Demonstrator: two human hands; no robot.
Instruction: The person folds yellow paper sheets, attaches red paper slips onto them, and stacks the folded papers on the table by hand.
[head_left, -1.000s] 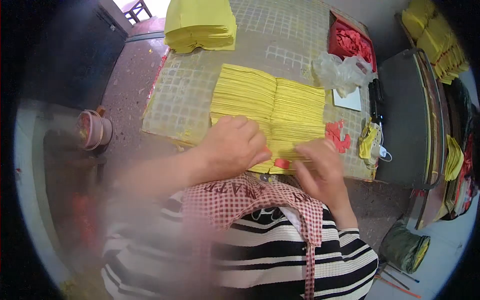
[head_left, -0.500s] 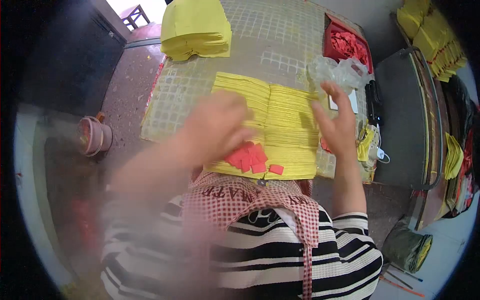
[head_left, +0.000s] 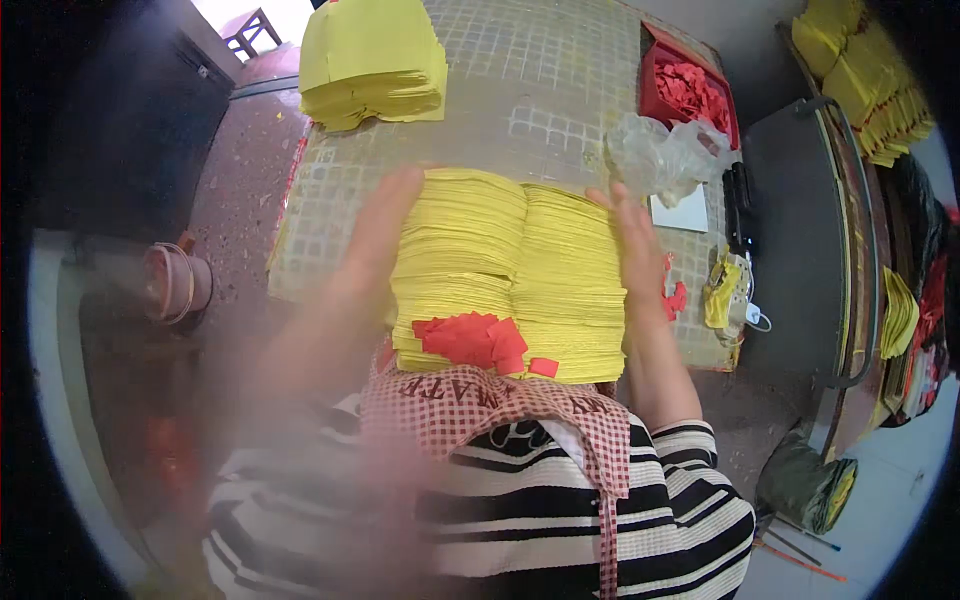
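A wide stack of folded yellow paper [head_left: 565,250] lies in two columns at the table's front edge, between my hands. My left hand [head_left: 380,230] lies along the stack's left side, its fingers stretched out and somewhat blurred. Against the right side rests my right hand [head_left: 637,245], fingers extended toward the far corner. Red paper pieces [head_left: 470,340] are heaped on the near left part of the stack, and a single red piece [head_left: 544,367] lies just right of them.
Another yellow stack [head_left: 370,60] stands at the table's far left. At the right are a red box [head_left: 650,95] of red scraps, a clear plastic bag [head_left: 655,155], a white card [head_left: 682,210] and a power strip [head_left: 742,290]. A pink bucket [head_left: 180,282] is on the floor.
Both hands have moved to the stack's sides, the left from above the red pieces. The red pieces, earlier under my left hand, now lie uncovered. The view has shifted slightly.
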